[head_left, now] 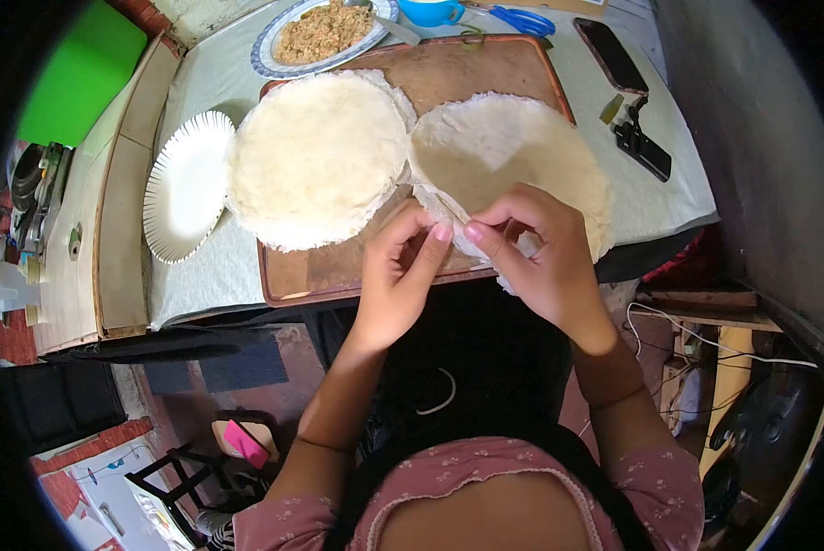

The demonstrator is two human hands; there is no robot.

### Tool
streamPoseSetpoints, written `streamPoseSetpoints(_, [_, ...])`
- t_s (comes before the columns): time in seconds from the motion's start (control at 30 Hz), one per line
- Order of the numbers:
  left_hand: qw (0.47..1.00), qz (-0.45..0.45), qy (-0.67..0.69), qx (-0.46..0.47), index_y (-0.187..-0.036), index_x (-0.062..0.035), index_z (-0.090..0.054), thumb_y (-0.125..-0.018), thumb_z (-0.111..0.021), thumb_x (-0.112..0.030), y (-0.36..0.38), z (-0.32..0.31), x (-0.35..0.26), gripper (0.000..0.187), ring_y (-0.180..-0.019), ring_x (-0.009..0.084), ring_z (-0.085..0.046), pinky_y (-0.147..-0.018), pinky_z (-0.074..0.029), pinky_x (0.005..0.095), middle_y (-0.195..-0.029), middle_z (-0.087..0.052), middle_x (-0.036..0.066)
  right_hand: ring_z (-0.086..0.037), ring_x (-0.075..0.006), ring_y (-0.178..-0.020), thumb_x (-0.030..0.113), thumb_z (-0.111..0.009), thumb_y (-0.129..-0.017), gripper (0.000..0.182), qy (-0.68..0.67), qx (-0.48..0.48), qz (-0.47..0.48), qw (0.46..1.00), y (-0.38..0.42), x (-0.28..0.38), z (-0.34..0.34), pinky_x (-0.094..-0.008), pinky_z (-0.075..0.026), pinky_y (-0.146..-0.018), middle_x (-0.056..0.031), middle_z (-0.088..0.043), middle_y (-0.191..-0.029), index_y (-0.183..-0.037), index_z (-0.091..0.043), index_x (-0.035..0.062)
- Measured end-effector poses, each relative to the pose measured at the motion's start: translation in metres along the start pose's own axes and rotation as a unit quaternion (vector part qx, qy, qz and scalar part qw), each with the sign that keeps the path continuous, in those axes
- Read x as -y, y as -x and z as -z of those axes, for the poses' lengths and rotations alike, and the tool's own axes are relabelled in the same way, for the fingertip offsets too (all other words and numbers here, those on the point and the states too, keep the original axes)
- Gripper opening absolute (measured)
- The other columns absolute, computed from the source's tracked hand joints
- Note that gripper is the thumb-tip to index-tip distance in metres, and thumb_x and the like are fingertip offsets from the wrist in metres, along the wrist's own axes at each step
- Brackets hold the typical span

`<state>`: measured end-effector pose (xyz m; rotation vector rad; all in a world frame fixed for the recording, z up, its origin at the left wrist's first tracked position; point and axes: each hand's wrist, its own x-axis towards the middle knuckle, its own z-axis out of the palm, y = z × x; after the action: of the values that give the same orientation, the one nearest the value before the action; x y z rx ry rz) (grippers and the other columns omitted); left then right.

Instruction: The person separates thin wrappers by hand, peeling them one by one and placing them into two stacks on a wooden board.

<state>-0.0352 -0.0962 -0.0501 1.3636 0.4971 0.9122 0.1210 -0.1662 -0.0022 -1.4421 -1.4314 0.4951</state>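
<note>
Indoors, both hands [401, 268] [550, 262] pinching a thin sheet [440, 204], brown board [485, 75] beneath, pale tablecloth [199, 294], grey wall [761, 119] alongside.

We've got room to reach over the brown board [490, 73] behind the right-hand sheets [541, 138], but the blue cup [433, 13] and scissors [524, 20] kinda wall us off beyond, plus a phone [611, 55] out right.

Bright worktop [180, 292], dim room below, strong fisheye curve.
Light, apparently from above, nearly washes out the left round sheet [316, 151], while a soft shadow covers the lower part of the right round sheet [559, 174]; the floor [299, 386] falls dim, the black lap [495, 358] loses detail, straight edges bow, and dark vignetting rounds the corners.
</note>
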Motion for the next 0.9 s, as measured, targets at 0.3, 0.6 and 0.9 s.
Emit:
streamPoseSetpoints(0.3, [1.000,0.007,0.025,-0.017,-0.107,-0.0005,-0.062,-0.100,-0.050,-0.005,0.003,0.000,0.000,0.014,-0.076,0.0023,-0.046,-0.067,-0.037,0.0192,-0.087,-0.056,-0.004,-0.057,-0.0093,-0.070,0.013,-0.067,-0.090,0.013,-0.058,-0.103,-0.094,0.989,0.002,-0.011,-0.001,-0.0236,-0.046,-0.063,-0.0047,-0.061,-0.081,-0.088,-0.063,0.0015])
streamPoseSetpoints(0.6, [0.999,0.018,0.021,-0.016,-0.110,0.0004,-0.062,-0.098,-0.050,-0.005,0.004,0.003,0.002,0.017,-0.071,0.0017,-0.045,-0.063,-0.036,0.0190,-0.085,-0.057,-0.005,-0.044,-0.0017,-0.068,0.016,-0.061,-0.098,0.016,-0.043,-0.202,-0.084,0.975,-0.008,-0.013,0.045,-0.0175,-0.036,-0.060,0.0052,-0.049,-0.078,-0.090,-0.059,0.0021])
streamPoseSetpoints(0.9, [0.986,0.140,-0.086,-0.025,-0.115,0.0089,-0.057,-0.094,-0.062,-0.038,-0.030,0.003,-0.029,0.051,-0.069,0.0093,-0.059,-0.055,-0.044,0.0219,-0.081,-0.065,0.007,-0.039,-0.0011,-0.064,0.016,-0.058,-0.099,0.013,-0.109,-0.133,-0.066,0.983,0.002,-0.005,0.041,-0.0183,-0.031,-0.056,0.0055,-0.048,-0.077,-0.097,-0.057,0.0033])
